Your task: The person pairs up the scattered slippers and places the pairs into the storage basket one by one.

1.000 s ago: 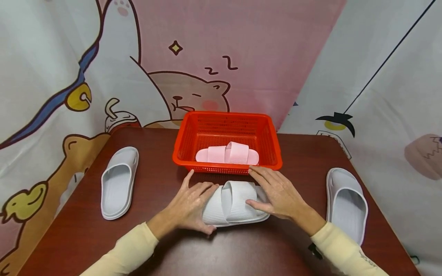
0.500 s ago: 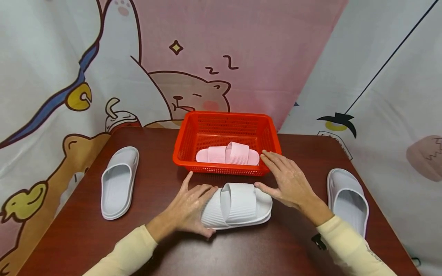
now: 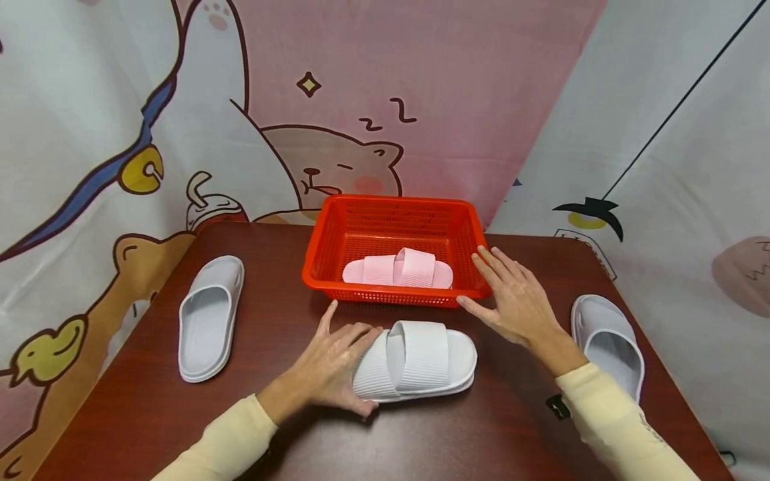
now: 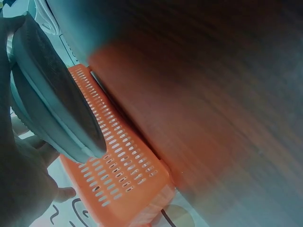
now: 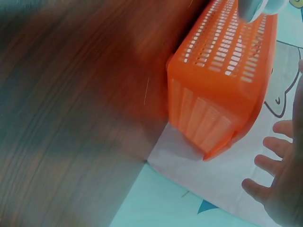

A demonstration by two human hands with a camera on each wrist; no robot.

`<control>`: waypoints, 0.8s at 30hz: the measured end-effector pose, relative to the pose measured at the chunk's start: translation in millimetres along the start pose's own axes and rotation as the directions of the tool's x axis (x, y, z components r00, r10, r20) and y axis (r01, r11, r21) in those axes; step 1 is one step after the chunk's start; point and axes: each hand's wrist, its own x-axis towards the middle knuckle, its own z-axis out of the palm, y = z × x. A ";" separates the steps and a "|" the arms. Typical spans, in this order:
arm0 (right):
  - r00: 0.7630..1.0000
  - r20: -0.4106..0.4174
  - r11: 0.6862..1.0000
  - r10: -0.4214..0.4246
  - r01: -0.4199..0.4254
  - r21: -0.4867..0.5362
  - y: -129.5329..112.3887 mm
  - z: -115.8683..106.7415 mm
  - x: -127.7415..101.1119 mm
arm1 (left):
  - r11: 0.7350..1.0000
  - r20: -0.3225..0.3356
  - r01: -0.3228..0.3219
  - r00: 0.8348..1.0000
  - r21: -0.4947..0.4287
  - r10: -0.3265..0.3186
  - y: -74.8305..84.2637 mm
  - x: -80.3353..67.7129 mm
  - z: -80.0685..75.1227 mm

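My left hand [image 3: 333, 364] grips the left end of a pair of white slippers [image 3: 424, 357], thumb on the near side and fingers on the far side. The pair is nested together, ribbed straps up, in front of the red basket [image 3: 385, 292]. In the left wrist view the slippers' soles [image 4: 52, 104] hang above the tabletop. My right hand [image 3: 514, 300] hovers off the basket's front right corner, fingers spread and holding nothing; the right wrist view shows its fingers [image 5: 267, 165] apart. Pink slippers [image 3: 415, 268] lie inside the basket.
One light grey slipper [image 3: 207, 321] lies toward the table's left edge. Another grey slipper [image 3: 610, 341] lies at the right, partly behind my right sleeve [image 3: 607, 414]. A cartoon-printed cloth [image 3: 451, 87] hangs behind the brown table [image 3: 421, 441].
My right hand has come off the right end of the white slippers and moved right and away toward the basket's corner. My left hand keeps its grip, and the slippers have barely shifted.
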 end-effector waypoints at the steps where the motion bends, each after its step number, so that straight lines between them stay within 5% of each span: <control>1: 1.000 0.007 1.000 0.010 -0.010 0.002 1.5 0.4 0.6 | 1.000 0.001 0.001 1.000 0.000 -0.001 0.1 -0.2 -0.1; 14: 0.983 0.122 0.989 0.137 -0.143 0.041 26.2 17.3 2.4 | 1.000 0.006 0.002 1.000 0.011 -0.002 -0.5 -1.2 -0.5; 24: 0.985 0.128 0.989 0.118 -0.128 0.070 28.1 21.8 1.2 | 1.000 0.016 0.010 1.000 0.021 -0.011 -2.4 -1.3 -1.7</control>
